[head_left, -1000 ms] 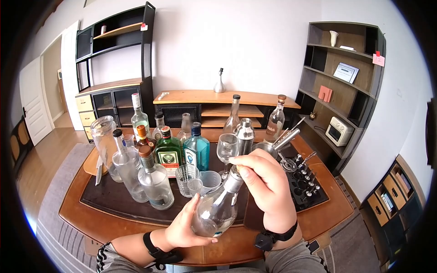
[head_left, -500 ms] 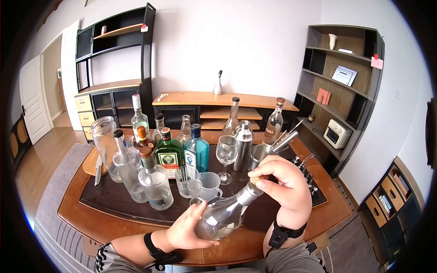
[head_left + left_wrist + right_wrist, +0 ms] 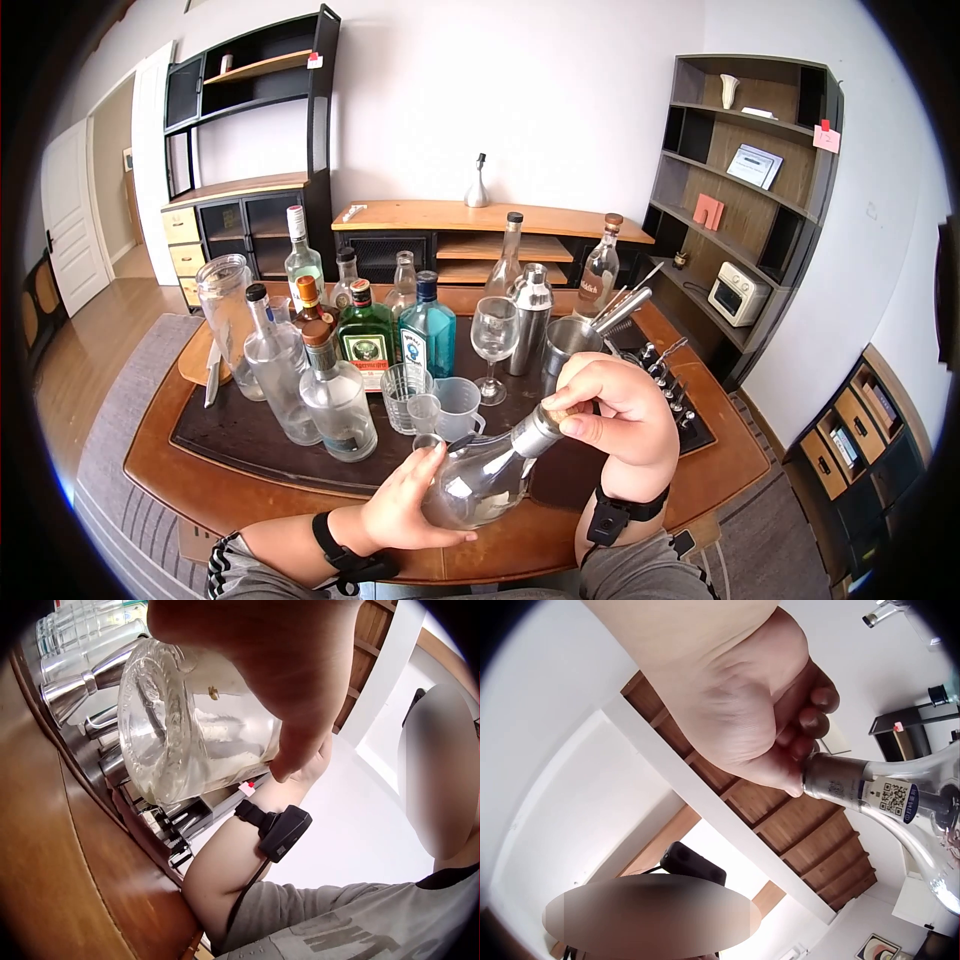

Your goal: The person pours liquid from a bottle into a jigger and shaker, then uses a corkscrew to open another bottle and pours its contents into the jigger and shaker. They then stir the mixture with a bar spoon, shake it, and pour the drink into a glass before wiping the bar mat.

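Note:
My left hand (image 3: 398,503) grips the round body of a clear glass bottle (image 3: 482,487) from its left side. The bottle leans over, its silver-collared neck pointing up to the right. At the top of the neck, my right hand (image 3: 622,405) pinches the cork stopper (image 3: 556,410) between thumb and fingers. In the right wrist view those fingers hide the stopper, while the silver collar (image 3: 836,780) and a label with a square code (image 3: 891,799) show. The bottle's thick base (image 3: 154,727) faces the camera in the left wrist view.
Beyond the bottle stand a measuring cup (image 3: 458,405), a ribbed glass (image 3: 398,405), a stemmed glass (image 3: 494,328) and a shaker (image 3: 531,315). Several bottles, including a green one (image 3: 366,335) and a blue one (image 3: 430,325), crowd the left. A bar tool rack (image 3: 690,405) sits right.
The bottle has tipped further over, its neck swinging right and down. My right hand has moved right with the stopper; my left hand has kept its grip on the body.

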`<state>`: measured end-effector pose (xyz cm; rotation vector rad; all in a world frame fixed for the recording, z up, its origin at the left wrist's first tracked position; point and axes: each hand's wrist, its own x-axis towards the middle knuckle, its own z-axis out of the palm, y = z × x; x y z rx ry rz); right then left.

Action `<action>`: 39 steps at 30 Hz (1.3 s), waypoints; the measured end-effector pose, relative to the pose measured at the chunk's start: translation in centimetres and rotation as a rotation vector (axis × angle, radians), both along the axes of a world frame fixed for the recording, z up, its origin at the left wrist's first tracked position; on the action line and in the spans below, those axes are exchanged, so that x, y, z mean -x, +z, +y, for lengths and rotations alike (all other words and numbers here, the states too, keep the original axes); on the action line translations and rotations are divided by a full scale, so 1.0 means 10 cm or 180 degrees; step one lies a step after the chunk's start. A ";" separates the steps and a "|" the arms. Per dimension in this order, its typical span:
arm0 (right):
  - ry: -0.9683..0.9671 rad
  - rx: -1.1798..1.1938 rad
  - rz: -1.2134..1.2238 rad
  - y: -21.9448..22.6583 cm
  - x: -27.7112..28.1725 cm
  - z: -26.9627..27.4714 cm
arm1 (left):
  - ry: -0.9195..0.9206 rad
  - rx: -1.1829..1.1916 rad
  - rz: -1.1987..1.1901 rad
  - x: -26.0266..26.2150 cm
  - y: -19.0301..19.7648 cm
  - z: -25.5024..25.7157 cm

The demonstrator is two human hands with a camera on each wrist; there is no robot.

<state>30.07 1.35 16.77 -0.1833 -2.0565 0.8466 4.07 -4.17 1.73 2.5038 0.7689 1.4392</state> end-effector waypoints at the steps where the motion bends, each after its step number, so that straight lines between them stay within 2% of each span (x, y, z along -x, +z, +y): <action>1: 0.0077 0.0022 0.0023 -0.01 0.01 0.02 | -0.0013 -0.0015 -0.0003 0.00 -0.01 0.00; 6: 0.0338 -0.0128 0.0008 -0.03 0.02 0.16 | 0.0000 -0.0023 0.0055 0.01 -0.01 0.00; 12: 0.0176 -0.0194 0.0275 -0.05 0.17 0.16 | -0.0088 0.0219 -0.0082 0.02 -0.06 0.03; 16: 0.0352 -0.0222 0.0196 -0.05 0.16 0.17 | -0.0188 0.0396 -0.0186 0.05 -0.11 0.01; 19: 0.0174 -0.0599 0.0187 -0.01 0.24 0.10 | -0.0276 0.0634 -0.0375 0.07 -0.17 -0.01; 23: -0.0090 -0.0490 -0.0203 -0.02 0.26 0.01 | -0.0391 0.0723 -0.0444 0.08 -0.16 -0.03; 26: -0.0192 -0.1020 -0.0107 -0.02 0.31 0.05 | -0.0471 0.0654 -0.0439 0.05 -0.06 -0.04; 29: -0.0340 -0.0997 -0.0079 -0.03 0.33 0.03 | -0.0453 0.0645 -0.0408 0.04 -0.03 -0.06; 33: -0.0144 -0.0852 -0.0149 -0.05 0.33 0.05 | -0.0224 0.0739 -0.0358 0.08 -0.07 -0.07; 39: -0.0227 -0.0938 -0.0258 -0.02 0.31 0.05 | -0.0338 0.0828 -0.0406 0.09 -0.12 -0.02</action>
